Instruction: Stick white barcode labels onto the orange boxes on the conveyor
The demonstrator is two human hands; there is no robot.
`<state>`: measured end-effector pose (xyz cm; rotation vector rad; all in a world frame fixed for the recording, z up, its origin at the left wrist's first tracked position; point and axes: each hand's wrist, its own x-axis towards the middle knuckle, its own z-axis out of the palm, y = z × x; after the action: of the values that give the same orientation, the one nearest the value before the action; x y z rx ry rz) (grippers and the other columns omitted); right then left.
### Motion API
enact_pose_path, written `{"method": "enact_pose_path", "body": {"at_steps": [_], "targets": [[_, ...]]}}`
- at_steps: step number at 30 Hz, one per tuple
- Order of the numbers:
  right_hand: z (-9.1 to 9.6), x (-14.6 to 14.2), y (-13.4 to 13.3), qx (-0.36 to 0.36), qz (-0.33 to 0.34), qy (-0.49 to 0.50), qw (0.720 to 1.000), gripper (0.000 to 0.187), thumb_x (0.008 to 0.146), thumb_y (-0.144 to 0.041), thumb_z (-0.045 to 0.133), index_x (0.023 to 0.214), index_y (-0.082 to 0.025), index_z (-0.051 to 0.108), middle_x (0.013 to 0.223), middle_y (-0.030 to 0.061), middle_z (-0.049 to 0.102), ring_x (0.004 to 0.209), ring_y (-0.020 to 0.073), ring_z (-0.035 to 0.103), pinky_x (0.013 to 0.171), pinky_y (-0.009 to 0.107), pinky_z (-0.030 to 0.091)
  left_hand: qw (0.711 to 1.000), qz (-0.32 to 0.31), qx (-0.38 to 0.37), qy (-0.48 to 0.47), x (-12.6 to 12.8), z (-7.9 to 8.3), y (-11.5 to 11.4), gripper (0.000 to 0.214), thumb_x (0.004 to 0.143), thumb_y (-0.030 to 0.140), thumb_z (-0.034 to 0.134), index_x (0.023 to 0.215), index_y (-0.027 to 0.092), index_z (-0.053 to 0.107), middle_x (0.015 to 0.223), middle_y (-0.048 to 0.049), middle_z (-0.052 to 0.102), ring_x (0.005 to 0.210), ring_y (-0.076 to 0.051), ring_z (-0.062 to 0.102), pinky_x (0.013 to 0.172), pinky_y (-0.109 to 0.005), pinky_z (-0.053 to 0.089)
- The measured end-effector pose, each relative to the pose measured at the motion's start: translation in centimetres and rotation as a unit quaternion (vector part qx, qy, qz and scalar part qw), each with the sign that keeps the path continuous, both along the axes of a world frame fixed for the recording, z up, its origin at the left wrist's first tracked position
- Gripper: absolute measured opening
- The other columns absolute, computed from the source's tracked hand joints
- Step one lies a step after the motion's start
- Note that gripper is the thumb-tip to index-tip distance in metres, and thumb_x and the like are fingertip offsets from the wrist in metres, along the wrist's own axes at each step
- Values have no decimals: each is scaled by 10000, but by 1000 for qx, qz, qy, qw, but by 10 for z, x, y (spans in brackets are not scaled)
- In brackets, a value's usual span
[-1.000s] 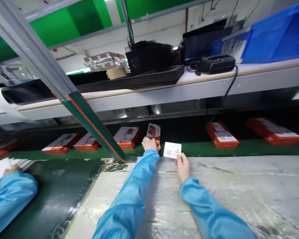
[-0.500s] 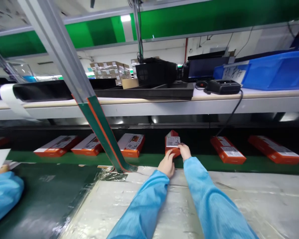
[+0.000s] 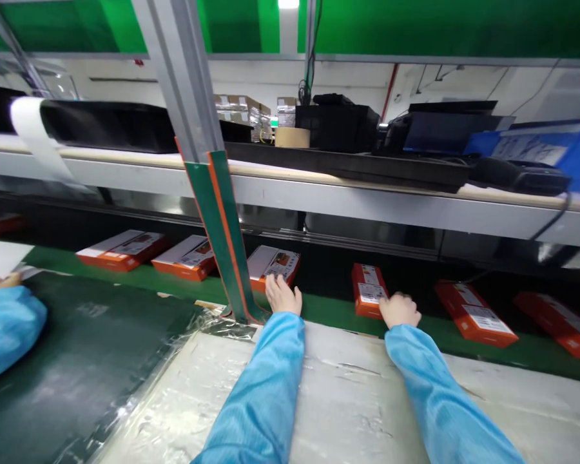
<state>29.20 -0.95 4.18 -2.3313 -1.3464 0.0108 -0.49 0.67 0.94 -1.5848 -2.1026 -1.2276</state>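
My left hand (image 3: 283, 296) has its fingers apart at the near edge of a white-topped orange box (image 3: 272, 262); whether it touches the box I cannot tell. Beside the near right corner of a narrow orange box (image 3: 367, 290) with white labels is my right hand (image 3: 400, 310). Its thumb side meets that corner, while its fingers point away, loosely bent, and grip nothing visible. Both boxes lie flat on a dark conveyor belt (image 3: 326, 283).
More orange boxes lie along the belt, such as one box (image 3: 478, 316) at right. A green-wrapped metal post (image 3: 220, 225) stands left of my hands. A shelf edge (image 3: 367, 203) runs above the belt. At far left, another person's hand (image 3: 2, 281) holds white paper (image 3: 2, 256).
My hands have moved apart: the left off the narrow box toward the white-topped box, the right to the narrow box's side. That box's raised end flap is now down. The view has shifted.
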Motion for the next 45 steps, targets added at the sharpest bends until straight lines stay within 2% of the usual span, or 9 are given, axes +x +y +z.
{"method": "enact_pose_path", "body": {"at_steps": [4, 6, 11, 17, 23, 28, 34, 39, 45], "targets": [[4, -15, -7, 203, 19, -155, 967, 491, 750, -260, 568, 1189, -44, 520, 1278, 234, 399, 1143, 385, 388, 982, 522, 300, 995, 75, -67, -17, -15, -5, 13, 700, 718, 369, 705, 1274, 17, 467, 1396, -256, 312, 1375, -391, 209, 1129, -521, 250], [9, -31, -5, 258, 78, -136, 953, 442, 772, -277, 525, 1164, -73, 528, 1266, 210, 416, 1126, 370, 400, 967, 499, 326, 994, 72, -85, -9, -15, -4, 13, 664, 693, 413, 729, 1205, 44, 522, 1361, -245, 336, 1360, -399, 221, 1126, -531, 241], [3, -107, 22, 153, 225, 152, 950, 287, 838, -378, 479, 987, -154, 579, 1063, 135, 554, 1030, 293, 509, 938, 391, 383, 997, 10, -75, -8, -7, 4, 4, 663, 655, 488, 747, 1173, 118, 561, 1251, -192, 386, 1230, -364, 361, 1083, -519, 293], [-40, -171, 76, 19, 166, 304, 938, 386, 747, -528, 656, 807, -161, 555, 674, 76, 575, 615, 241, 579, 537, 288, 434, 993, -72, -91, -26, 9, 9, -2, 674, 558, 316, 761, 1175, 139, 554, 1263, -199, 332, 1154, -375, 375, 983, -508, 379], [-40, -150, 67, 94, 152, 379, 908, 344, 757, -510, 565, 797, -170, 537, 753, 93, 609, 703, 245, 608, 514, 257, 435, 987, -137, -88, 7, 17, 11, -4, 861, 529, 216, 747, 1338, 179, 455, 1348, -201, 253, 1177, -385, 336, 1003, -522, 354], [-21, -110, -13, 180, 196, 407, 874, 458, 718, -616, 581, 838, -179, 514, 783, 72, 615, 741, 254, 609, 568, 274, 488, 982, -113, -150, 16, 14, 14, -5, 751, 566, 306, 754, 1282, 213, 551, 1256, -173, 309, 1133, -355, 374, 995, -482, 360], [-49, -80, -88, 256, 171, 515, 800, 467, 775, -615, 660, 880, -189, 500, 898, 79, 624, 802, 263, 617, 674, 322, 539, 992, -65, -87, 61, 0, 41, -9, 667, 694, 385, 707, 1325, 274, 521, 1349, -154, 210, 1258, -376, 270, 1078, -484, 265], [-64, -82, -89, 256, 173, 469, 827, 428, 837, -626, 584, 860, -204, 519, 865, 73, 625, 776, 260, 609, 622, 295, 516, 993, 35, -94, 59, -38, 62, 9, 639, 731, 491, 670, 1311, 257, 539, 1288, -158, 279, 1201, -358, 337, 1034, -453, 317], [-66, -85, -85, 243, 168, 438, 849, 392, 846, -610, 537, 827, -219, 526, 819, 69, 620, 727, 261, 597, 600, 292, 500, 964, 65, -255, 25, -61, 67, 27, 728, 730, 541, 634, 1408, 378, 422, 1257, -149, 362, 1058, -338, 467, 889, -404, 399]]}}
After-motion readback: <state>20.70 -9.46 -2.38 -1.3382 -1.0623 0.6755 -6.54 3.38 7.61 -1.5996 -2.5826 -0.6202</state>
